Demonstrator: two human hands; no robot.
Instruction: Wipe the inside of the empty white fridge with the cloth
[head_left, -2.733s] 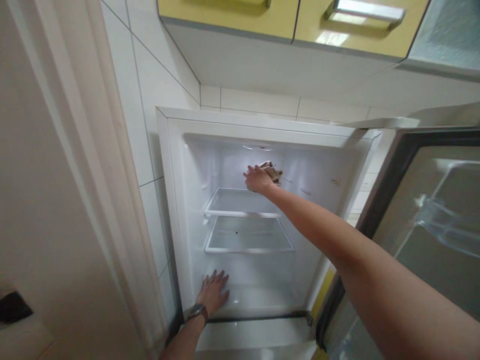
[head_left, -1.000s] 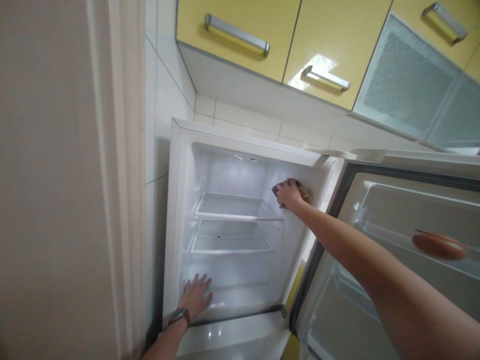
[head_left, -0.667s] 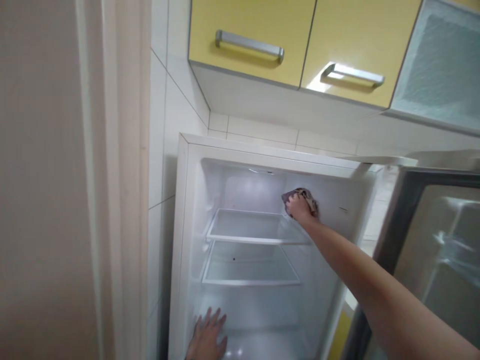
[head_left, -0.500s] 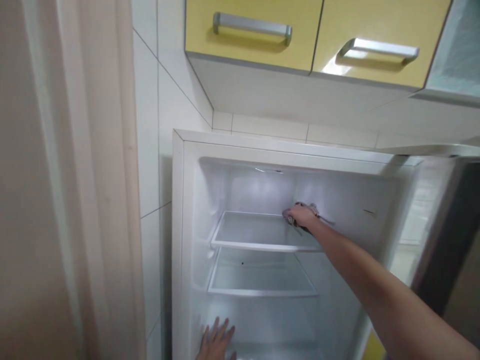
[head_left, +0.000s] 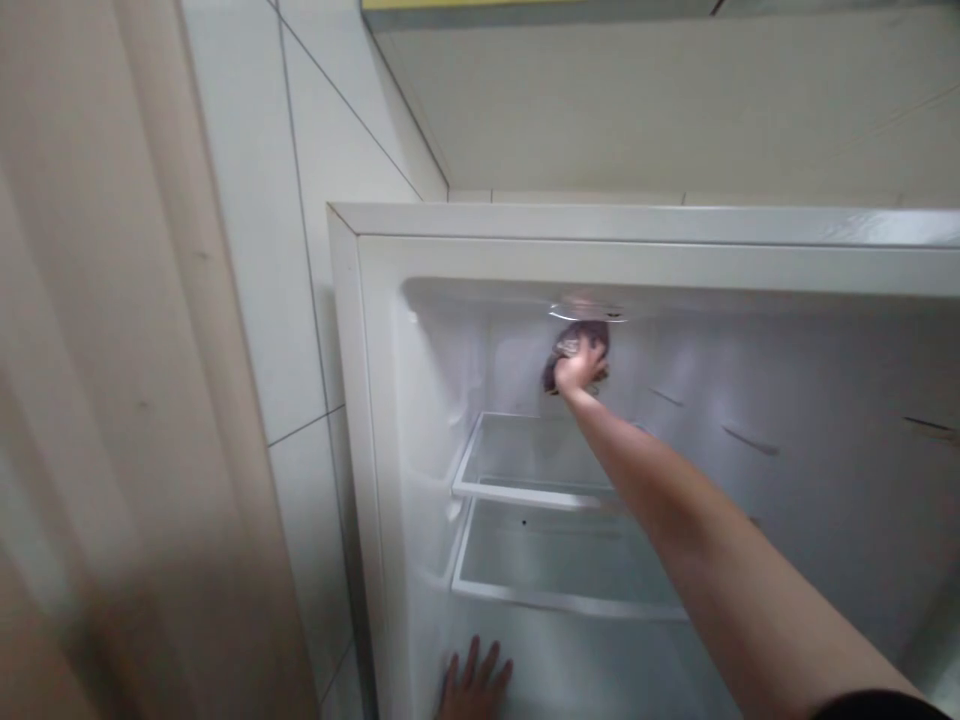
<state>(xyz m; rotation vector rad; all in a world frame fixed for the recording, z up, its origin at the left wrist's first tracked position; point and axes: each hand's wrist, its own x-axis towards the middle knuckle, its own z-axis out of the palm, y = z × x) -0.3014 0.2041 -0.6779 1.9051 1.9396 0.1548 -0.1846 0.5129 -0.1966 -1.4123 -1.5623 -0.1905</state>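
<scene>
An open white refrigerator (head_left: 645, 265) fills the middle of the view. Inside it, my right hand (head_left: 579, 366) presses a dark, patterned cloth (head_left: 592, 332) against the upper back wall, close under the ceiling lamp cover (head_left: 586, 312). Some of its fingers are spread over the cloth. Below that hand lies the upper glass shelf (head_left: 532, 445), with the lower glass shelf (head_left: 555, 550) beneath it. Low on the left, my left hand (head_left: 474, 690) has its fingers spread and holds nothing; its palm is cut off by the frame's bottom edge.
A beige curtain-like surface (head_left: 112, 350) stands close on the left, beside a white tiled wall (head_left: 247, 250). Overhead is the underside of a wall cabinet (head_left: 637, 110). A small dark speck (head_left: 524, 522) shows on the lower shelf.
My right hand has moved the cloth from the right end of the upper shelf up to the back wall near the lamp. The view has come closer; my left hand stays spread.
</scene>
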